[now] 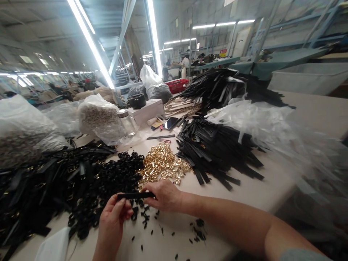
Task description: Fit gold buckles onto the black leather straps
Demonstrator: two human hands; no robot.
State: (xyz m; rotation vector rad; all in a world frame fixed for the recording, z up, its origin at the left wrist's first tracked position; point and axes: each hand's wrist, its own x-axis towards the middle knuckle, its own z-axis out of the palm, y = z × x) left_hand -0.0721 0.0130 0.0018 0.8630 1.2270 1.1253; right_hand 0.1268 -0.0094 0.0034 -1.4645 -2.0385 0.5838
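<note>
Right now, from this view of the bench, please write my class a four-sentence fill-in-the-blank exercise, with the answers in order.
The left hand and right hand hold a narrow flat strip coloured ____.
The small, square-framed metal buckles heaped on the pale tabletop are coloured ____.
The heap of small black loops lies to the buckles' ____.
Of the two hands, the ____ one is nearer the buckles.
Answers: black; gold; left; right.

Glass jar (129, 125): standing left of centre, wearing a metallic lid
White box (148, 112): sitting near the centre, bearing a black bowl (137, 101)
Phone (171, 123): lying near the centre, right of the box
Red basket (177, 86): resting at upper centre
Pale bin (310, 78): standing at upper right
Tube lights (154, 34): glowing across the top
</note>
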